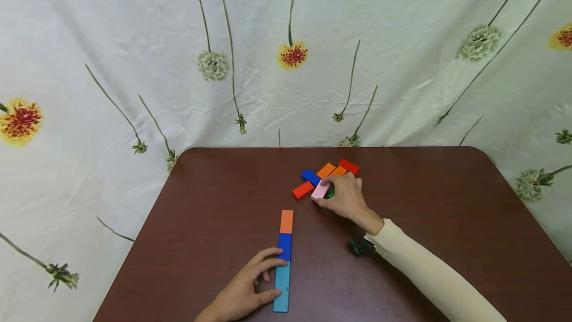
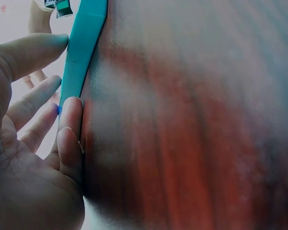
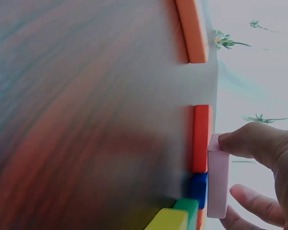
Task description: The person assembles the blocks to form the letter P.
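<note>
Pink block [image 1: 320, 190], pinched end to end between thumb and fingers of the right grip [image 1: 343, 194]. It sits at the loose cluster on the far part of the worktop [image 1: 214, 198].

Step in hand, as I judge it: taking this block out of the cluster. Next move would call for a straight lift, pinch kept, neighbours undisturbed.

Just beside it: blue block [image 1: 311, 177] and near red block [image 1: 303, 190]; past them two orange blocks [image 1: 326, 170] and a far red block [image 1: 349, 166].

Nearer the person, a straight row, end to end: orange piece [image 1: 286, 221], blue piece [image 1: 285, 247], light-blue length [image 1: 281, 287]. Left grip [image 1: 246, 284] relaxed, grasping nothing, thumb and fingertips against the row's left side; likely steadying.

Hard to read: green block [image 1: 330, 193] mostly behind the right fingers; yellow block [image 3: 170, 220] cut off, right wrist view only. Cannot tell whether pink touches those below. Dark object [image 1: 361, 245] by the right cuff: unclear.
</note>
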The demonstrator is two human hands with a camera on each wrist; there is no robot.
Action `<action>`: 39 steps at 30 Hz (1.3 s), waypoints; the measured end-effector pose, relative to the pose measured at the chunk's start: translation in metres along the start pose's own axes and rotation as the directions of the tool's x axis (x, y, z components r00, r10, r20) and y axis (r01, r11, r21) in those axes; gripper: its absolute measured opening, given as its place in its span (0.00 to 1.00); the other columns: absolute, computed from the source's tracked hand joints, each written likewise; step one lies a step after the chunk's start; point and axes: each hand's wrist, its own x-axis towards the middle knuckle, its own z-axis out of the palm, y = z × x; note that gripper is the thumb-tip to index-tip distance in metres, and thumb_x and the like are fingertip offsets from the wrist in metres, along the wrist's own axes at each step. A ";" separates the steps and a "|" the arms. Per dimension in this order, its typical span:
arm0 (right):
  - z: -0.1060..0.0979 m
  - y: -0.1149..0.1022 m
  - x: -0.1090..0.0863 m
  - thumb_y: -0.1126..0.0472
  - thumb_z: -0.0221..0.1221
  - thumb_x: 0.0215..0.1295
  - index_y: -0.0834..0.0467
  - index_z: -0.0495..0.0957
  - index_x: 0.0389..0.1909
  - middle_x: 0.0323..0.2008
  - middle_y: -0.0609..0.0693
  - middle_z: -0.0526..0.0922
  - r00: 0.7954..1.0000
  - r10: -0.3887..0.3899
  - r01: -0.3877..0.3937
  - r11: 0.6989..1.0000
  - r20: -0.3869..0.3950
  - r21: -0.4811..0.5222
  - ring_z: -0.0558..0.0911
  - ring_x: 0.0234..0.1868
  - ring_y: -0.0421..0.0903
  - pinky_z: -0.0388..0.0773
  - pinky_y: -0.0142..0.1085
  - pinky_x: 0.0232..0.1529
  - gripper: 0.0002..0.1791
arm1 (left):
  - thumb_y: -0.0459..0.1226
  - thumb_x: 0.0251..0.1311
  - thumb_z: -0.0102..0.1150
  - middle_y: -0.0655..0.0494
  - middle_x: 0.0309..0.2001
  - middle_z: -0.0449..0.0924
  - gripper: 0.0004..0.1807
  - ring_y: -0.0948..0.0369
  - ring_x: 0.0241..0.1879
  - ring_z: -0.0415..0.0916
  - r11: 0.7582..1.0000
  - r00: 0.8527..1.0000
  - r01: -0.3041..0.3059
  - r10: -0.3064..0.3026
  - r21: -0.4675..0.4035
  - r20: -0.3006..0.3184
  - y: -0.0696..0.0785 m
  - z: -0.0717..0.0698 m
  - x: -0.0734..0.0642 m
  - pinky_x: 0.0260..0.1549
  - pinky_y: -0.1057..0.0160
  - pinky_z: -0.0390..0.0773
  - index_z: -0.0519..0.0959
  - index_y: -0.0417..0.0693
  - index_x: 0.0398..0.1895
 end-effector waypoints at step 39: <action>0.030 -0.048 0.020 0.51 0.73 0.56 0.54 0.83 0.51 0.54 0.50 0.84 0.949 -0.234 0.197 0.963 0.212 0.185 0.72 0.55 0.54 0.60 0.50 0.49 0.23 | 0.45 0.63 0.67 0.56 0.72 0.63 0.26 0.65 0.41 0.67 1.000 1.000 0.021 -0.021 -0.005 0.006 0.000 0.000 0.001 0.33 0.69 0.70 0.75 0.61 0.64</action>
